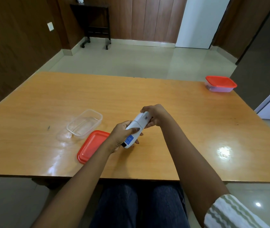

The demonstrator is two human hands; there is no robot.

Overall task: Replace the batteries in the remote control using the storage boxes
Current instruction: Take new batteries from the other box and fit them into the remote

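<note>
A white remote control point(137, 127) with a blue label is held face down above the middle of the wooden table point(180, 112). My left hand point(122, 137) grips its near end, thumb across the back. My right hand point(155, 116) is closed around its far end, over the battery cover. An open clear storage box point(85, 124) stands to the left, and I cannot make out anything inside it. Its red lid point(91, 146) lies flat beside it. A second storage box point(220, 83), closed with a red lid, sits at the far right corner.
The table's near edge runs just above my knees. A small dark mark point(48, 127) lies on the left of the tabletop. Beyond the table are a tiled floor, a black stand on wheels point(96, 27) and wooden wall panels.
</note>
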